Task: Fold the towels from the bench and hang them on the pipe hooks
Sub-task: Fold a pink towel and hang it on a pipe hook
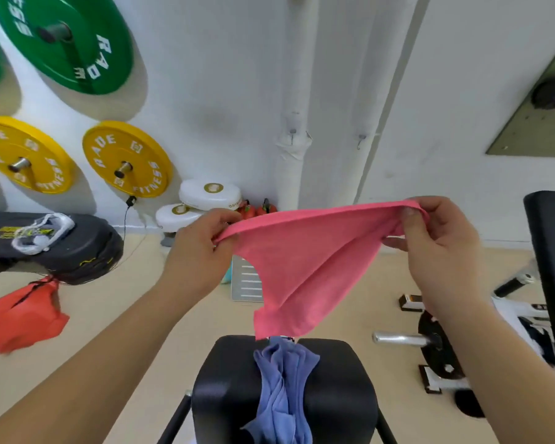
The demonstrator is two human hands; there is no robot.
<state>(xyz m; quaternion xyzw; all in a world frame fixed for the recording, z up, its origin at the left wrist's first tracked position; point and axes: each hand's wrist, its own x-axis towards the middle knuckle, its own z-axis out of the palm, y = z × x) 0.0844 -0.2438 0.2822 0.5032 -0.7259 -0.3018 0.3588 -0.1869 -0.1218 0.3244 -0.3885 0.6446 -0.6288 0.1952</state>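
Observation:
A pink towel (305,261) hangs in the air, stretched between my hands above the black bench (340,392). My left hand (199,251) pinches its left top corner and my right hand (439,248) pinches its right top corner. The towel's lower tip dangles just over the bench's far end. A blue towel (284,389) lies crumpled along the middle of the bench. On the wall ahead run two white pipes, each with a small metal hook: the left hook (292,133) and the right hook (361,140). Both hooks are bare.
Green (68,40) and yellow weight plates (127,158) hang on the wall at left. A black bag (52,248) and a red bag (23,315) lie on the floor at left. White cases (210,194) stand by the wall. A barbell rack (430,344) sits at right.

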